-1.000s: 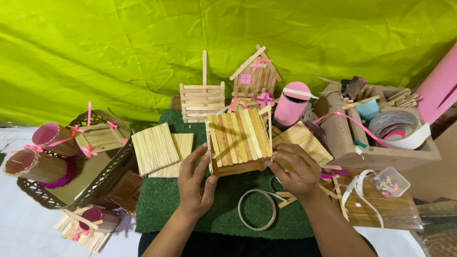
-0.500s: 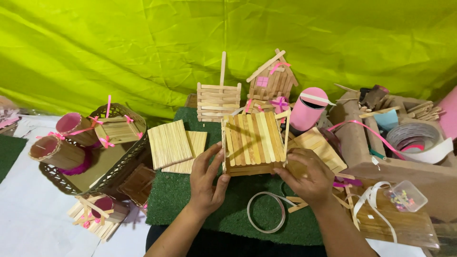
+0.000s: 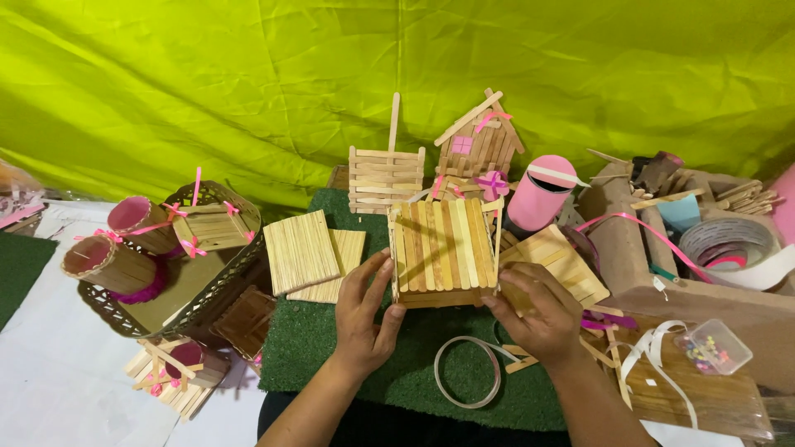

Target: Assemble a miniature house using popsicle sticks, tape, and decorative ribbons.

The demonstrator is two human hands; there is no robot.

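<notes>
Head view: my left hand [image 3: 364, 319] and right hand [image 3: 538, 319] grip the stick box [image 3: 443, 252], fingers seemingly closed on its sides, over the green mat [image 3: 306, 339].

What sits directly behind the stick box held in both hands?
Behind the stick box stand a small stick fence and a stick house; the box hides the house's base.

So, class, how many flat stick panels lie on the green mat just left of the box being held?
2: an upper panel lies beside the left hand, overlapping a lower panel beneath it. More could be hidden under the box.
</notes>
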